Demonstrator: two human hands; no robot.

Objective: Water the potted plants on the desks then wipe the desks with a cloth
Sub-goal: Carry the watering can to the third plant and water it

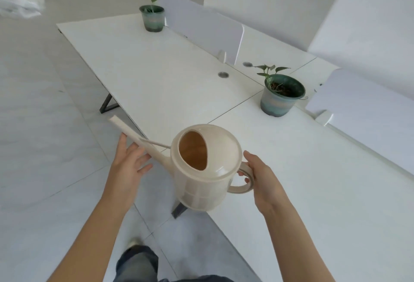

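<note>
A cream plastic watering can hangs in the air beside the near desk's front edge, its long spout pointing up and left. My right hand grips its ring handle. My left hand is spread open under the spout, fingers touching it. A green glazed pot with a small leafy plant stands on the near desk, up and right of the can. A second matching potted plant stands at the far end of the far desk. No cloth shows.
White divider panels run along the back of both desks. Two round cable grommets sit near the dividers. Dark metal desk legs reach the grey tiled floor on the left. My leg and shoe are below.
</note>
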